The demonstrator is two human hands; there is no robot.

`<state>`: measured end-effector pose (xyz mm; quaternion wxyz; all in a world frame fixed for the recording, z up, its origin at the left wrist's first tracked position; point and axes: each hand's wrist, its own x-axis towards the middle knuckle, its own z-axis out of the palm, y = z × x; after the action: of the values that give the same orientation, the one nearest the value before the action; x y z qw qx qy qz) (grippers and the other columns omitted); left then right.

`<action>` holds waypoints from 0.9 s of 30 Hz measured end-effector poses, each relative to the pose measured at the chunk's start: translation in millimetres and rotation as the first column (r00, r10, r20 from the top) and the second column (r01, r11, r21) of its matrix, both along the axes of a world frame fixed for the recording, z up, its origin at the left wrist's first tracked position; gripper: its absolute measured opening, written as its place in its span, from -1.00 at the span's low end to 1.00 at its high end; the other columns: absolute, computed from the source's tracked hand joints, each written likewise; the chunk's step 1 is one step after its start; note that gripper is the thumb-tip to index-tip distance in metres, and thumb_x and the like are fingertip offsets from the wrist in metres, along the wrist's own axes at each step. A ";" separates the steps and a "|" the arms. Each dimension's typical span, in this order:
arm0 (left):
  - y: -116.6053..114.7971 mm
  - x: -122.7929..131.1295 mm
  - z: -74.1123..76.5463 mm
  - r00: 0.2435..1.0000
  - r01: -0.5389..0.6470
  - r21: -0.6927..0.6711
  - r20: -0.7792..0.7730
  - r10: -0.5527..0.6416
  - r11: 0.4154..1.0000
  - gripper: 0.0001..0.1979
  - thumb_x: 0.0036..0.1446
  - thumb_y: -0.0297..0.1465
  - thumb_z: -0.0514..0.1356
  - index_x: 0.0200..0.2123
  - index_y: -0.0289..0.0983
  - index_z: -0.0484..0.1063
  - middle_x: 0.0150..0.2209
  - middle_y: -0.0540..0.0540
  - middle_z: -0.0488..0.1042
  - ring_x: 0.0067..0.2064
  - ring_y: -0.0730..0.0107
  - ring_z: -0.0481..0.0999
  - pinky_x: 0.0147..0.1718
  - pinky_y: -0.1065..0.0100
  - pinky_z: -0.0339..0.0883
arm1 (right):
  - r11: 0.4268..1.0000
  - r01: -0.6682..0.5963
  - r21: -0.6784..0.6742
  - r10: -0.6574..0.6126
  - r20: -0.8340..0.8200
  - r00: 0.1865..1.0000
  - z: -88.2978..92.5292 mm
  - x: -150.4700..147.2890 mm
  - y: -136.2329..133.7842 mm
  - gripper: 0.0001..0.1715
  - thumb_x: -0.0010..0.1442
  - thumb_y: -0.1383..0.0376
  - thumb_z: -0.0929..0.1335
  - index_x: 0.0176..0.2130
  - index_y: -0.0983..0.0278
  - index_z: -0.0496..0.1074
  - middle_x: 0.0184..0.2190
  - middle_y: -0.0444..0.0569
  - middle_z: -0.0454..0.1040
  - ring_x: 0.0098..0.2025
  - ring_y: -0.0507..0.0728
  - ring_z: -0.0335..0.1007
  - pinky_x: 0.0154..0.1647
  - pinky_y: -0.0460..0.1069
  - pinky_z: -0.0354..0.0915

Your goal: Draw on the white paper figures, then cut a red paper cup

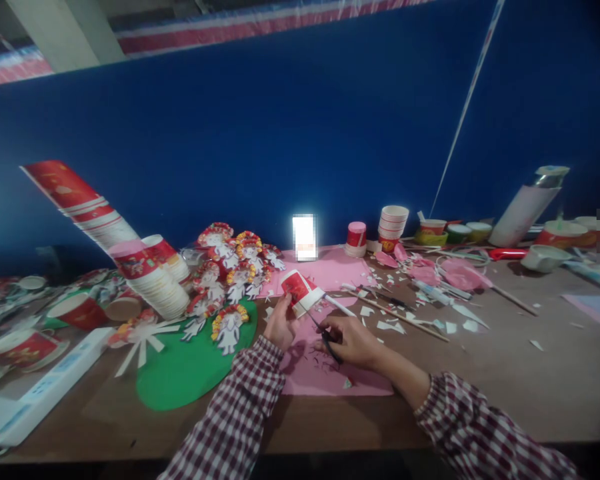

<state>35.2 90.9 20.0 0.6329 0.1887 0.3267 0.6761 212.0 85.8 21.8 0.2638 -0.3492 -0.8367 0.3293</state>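
Observation:
Fingers of my left hand [281,324] are wrapped round a red and white paper cup [297,291], which is tipped on its side. My right hand [353,341] grips dark-handled scissors [332,345], their blades angled up toward the cup's rim. A white strip [339,305] sticks out to the right from the cup; whether it is still joined to the cup I cannot tell. Beneath both hands lies a pink sheet [340,383] with small scraps on it. Left of my left hand, several paper animal figures with frilled red and yellow rings [230,327] lie in a heap.
A leaning stack of paper cups [153,287] stands at left beside a green mat [180,380] and a white power strip [55,387]. Paper scraps [391,326], a wooden stick [420,325] and bowls [545,258] lie rightward. A blue partition [330,120] closes the back; a bright screen [305,237] stands before it.

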 end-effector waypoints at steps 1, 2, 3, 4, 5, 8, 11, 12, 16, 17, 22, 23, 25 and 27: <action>0.0 -0.1 0.0 1.000 0.002 0.001 0.002 -0.002 1.000 -0.88 0.12 -0.39 0.17 -0.27 -0.29 0.43 -0.24 -0.09 0.55 -0.13 0.28 0.50 0.02 0.16 0.28 | 1.000 0.002 -0.003 -0.002 -0.004 1.000 0.1 0.1 -0.1 -0.63 0.06 0.09 0.37 -0.25 0.33 0.47 -0.57 -0.12 0.38 -0.54 0.00 0.20 -0.55 -0.13 0.06; 0.0 -0.1 0.0 1.000 0.002 0.003 0.001 -0.002 1.000 -0.88 0.11 -0.39 0.17 -0.27 -0.29 0.43 -0.24 -0.09 0.55 -0.12 0.28 0.50 0.02 0.16 0.28 | 1.000 0.004 -0.005 -0.004 -0.006 1.000 0.1 0.1 -0.1 -0.63 0.06 0.08 0.37 -0.25 0.33 0.46 -0.57 -0.12 0.38 -0.54 0.00 0.20 -0.55 -0.13 0.06; 0.2 -0.1 -0.2 1.000 0.007 0.004 -0.004 -0.007 1.000 -0.88 0.11 -0.38 0.18 -0.27 -0.29 0.43 -0.25 -0.09 0.55 -0.12 0.28 0.50 0.02 0.17 0.29 | 1.000 0.006 -0.006 -0.006 -0.006 1.000 0.0 0.1 -0.1 -0.63 0.06 0.09 0.37 -0.26 0.33 0.46 -0.56 -0.12 0.38 -0.54 0.00 0.20 -0.54 -0.13 0.07; 0.4 0.0 -0.4 1.000 0.010 0.005 -0.012 -0.010 1.000 -0.88 0.10 -0.37 0.19 -0.29 -0.29 0.43 -0.26 -0.09 0.55 -0.11 0.27 0.50 0.01 0.18 0.29 | 1.000 0.006 -0.003 -0.006 -0.005 1.000 -0.3 0.0 -0.1 -0.64 0.06 0.09 0.37 -0.26 0.33 0.46 -0.56 -0.12 0.39 -0.54 0.00 0.20 -0.54 -0.13 0.07; 0.7 0.1 -0.7 1.000 0.011 0.008 -0.020 -0.010 1.000 -0.88 0.09 -0.36 0.21 -0.30 -0.28 0.43 -0.27 -0.08 0.55 -0.11 0.28 0.50 0.01 0.19 0.29 | 1.000 0.006 0.003 -0.006 -0.002 1.000 -0.7 -0.2 0.0 -0.65 0.06 0.10 0.37 -0.26 0.32 0.46 -0.56 -0.12 0.39 -0.54 0.00 0.20 -0.54 -0.13 0.07; 2.2 -0.1 -2.9 0.999 -0.033 0.014 -0.029 0.033 0.999 -0.89 0.05 -0.37 0.25 -0.32 -0.25 0.43 -0.30 -0.04 0.54 -0.13 0.33 0.50 -0.01 0.23 0.30 | 0.999 0.006 0.033 -0.006 0.012 1.000 -2.4 -0.8 0.5 -0.67 0.06 0.13 0.37 -0.24 0.32 0.47 -0.55 -0.11 0.40 -0.54 0.00 0.20 -0.53 -0.13 0.07; 3.6 -1.5 -5.8 0.999 -0.053 0.013 -0.013 0.053 0.999 -0.87 0.02 -0.41 0.28 -0.31 -0.25 0.43 -0.27 -0.02 0.55 -0.17 0.39 0.52 -0.02 0.25 0.32 | 0.998 0.014 0.063 -0.016 0.035 0.999 -3.5 -1.1 0.9 -0.66 0.06 0.11 0.37 -0.24 0.31 0.47 -0.54 -0.10 0.41 -0.53 0.00 0.21 -0.53 -0.13 0.07; 4.0 -2.2 -6.7 0.999 -0.045 0.016 -0.010 0.045 0.999 -0.87 0.02 -0.42 0.28 -0.31 -0.26 0.43 -0.26 -0.03 0.55 -0.19 0.40 0.52 -0.02 0.27 0.32 | 0.997 0.018 0.075 -0.021 0.044 0.999 -3.6 -1.0 0.9 -0.65 0.07 0.10 0.36 -0.24 0.31 0.47 -0.53 -0.09 0.42 -0.53 0.01 0.22 -0.52 -0.12 0.07; 3.9 -4.3 -7.5 1.000 0.002 0.048 -0.018 -0.001 0.999 -0.85 0.04 -0.40 0.27 -0.27 -0.28 0.44 -0.24 -0.04 0.55 -0.18 0.43 0.52 -0.02 0.34 0.31 | 0.988 0.041 0.147 -0.056 0.104 0.993 -3.2 0.0 -0.2 -0.71 0.07 0.17 0.34 -0.24 0.30 0.47 -0.47 -0.05 0.48 -0.48 0.03 0.29 -0.48 -0.12 0.09; 3.7 -4.5 -7.1 1.000 0.018 0.053 -0.021 -0.017 0.998 -0.84 0.05 -0.40 0.26 -0.25 -0.28 0.44 -0.24 -0.04 0.55 -0.17 0.42 0.52 -0.02 0.34 0.31 | 0.985 0.045 0.168 -0.067 0.124 0.990 -3.2 0.3 -0.6 -0.73 0.07 0.21 0.34 -0.23 0.29 0.47 -0.46 -0.05 0.49 -0.46 0.04 0.32 -0.46 -0.11 0.10; 2.4 -4.1 -4.0 0.999 0.036 0.014 -0.015 -0.035 0.999 -0.86 0.08 -0.42 0.22 -0.24 -0.29 0.45 -0.26 -0.06 0.55 -0.19 0.35 0.53 -0.04 0.27 0.33 | 0.969 0.048 0.241 -0.100 0.209 0.973 -3.2 0.4 -2.7 -0.73 0.08 0.22 0.32 -0.21 0.27 0.48 -0.42 -0.03 0.53 -0.42 0.08 0.38 -0.44 -0.09 0.10; 2.2 -3.9 -3.5 0.999 0.035 0.004 -0.016 -0.035 0.999 -0.87 0.09 -0.42 0.21 -0.25 -0.29 0.45 -0.26 -0.07 0.55 -0.20 0.35 0.53 -0.04 0.25 0.33 | 0.967 0.049 0.248 -0.106 0.220 0.970 -3.0 0.3 -3.0 -0.72 0.08 0.21 0.31 -0.21 0.26 0.48 -0.42 -0.02 0.53 -0.41 0.09 0.39 -0.43 -0.09 0.10; 1.9 -3.5 -2.6 0.999 0.035 -0.004 -0.019 -0.035 0.999 -0.90 0.11 -0.43 0.19 -0.27 -0.30 0.44 -0.27 -0.07 0.55 -0.22 0.36 0.53 -0.04 0.23 0.33 | 0.966 0.047 0.256 -0.109 0.236 0.966 -2.4 0.2 -3.5 -0.71 0.09 0.20 0.31 -0.19 0.25 0.48 -0.41 -0.02 0.54 -0.40 0.10 0.40 -0.42 -0.09 0.10; 1.7 -3.1 -2.1 0.999 0.037 0.000 -0.022 -0.037 0.999 -0.92 0.12 -0.44 0.19 -0.28 -0.30 0.44 -0.28 -0.06 0.55 -0.25 0.37 0.53 -0.04 0.22 0.33 | 0.967 0.041 0.253 -0.105 0.245 0.964 -1.5 0.3 -3.9 -0.70 0.10 0.18 0.31 -0.20 0.25 0.48 -0.41 -0.03 0.54 -0.39 0.11 0.41 -0.42 -0.08 0.11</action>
<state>32.0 92.7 18.0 0.6416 0.2020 0.3301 0.6623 212.3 81.9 20.3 0.2066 -0.3842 -0.8845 0.1654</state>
